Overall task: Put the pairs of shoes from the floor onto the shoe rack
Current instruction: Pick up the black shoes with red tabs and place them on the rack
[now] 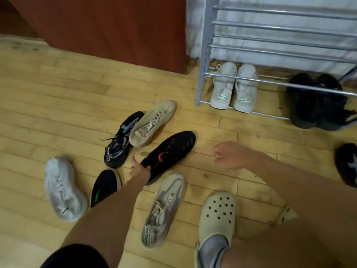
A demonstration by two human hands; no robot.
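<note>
The left hand (140, 172) grips the heel of a black shoe (170, 154) lying on the wooden floor (58, 105). The right hand (229, 155) hovers loosely curled over bare floor, holding nothing. Around them lie a black-and-grey sneaker (120, 140), a beige sneaker (152, 123), a white sneaker (63, 188) and a grey-purple sneaker (164, 209). On the metal shoe rack (210, 55), the lowest shelf holds a pale pair (233, 88) and a black pair (316, 101).

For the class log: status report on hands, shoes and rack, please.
Left hand grips black shoe at heel, on floor. Right hand free, loosely curled. Rack: white pair shelved. Nothing blocking.
</note>
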